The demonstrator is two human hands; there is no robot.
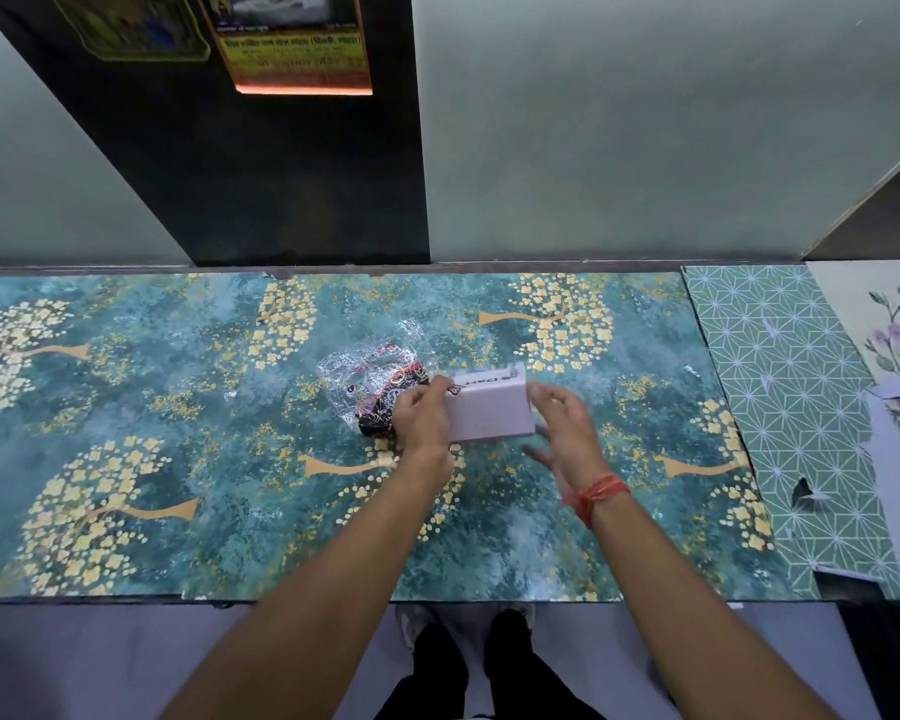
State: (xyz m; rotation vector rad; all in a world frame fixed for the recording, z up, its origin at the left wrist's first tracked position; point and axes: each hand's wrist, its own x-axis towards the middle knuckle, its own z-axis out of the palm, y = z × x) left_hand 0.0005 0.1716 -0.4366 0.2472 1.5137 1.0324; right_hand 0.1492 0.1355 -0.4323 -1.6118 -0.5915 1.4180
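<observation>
Both forearms are bare, extended forward from the lower edge of view and converging toward the middle. Left hand [423,415]: back upward, fingers [440,383] curled over the left end of a white box [489,407], gripping it. Right hand [562,423]: palm turned inward toward the left hand, thumb raised at the box's right end, fingers straight, spread and blurred. Its contact with the box cannot be confirmed. The right wrist carries a red thread band [596,495].
</observation>
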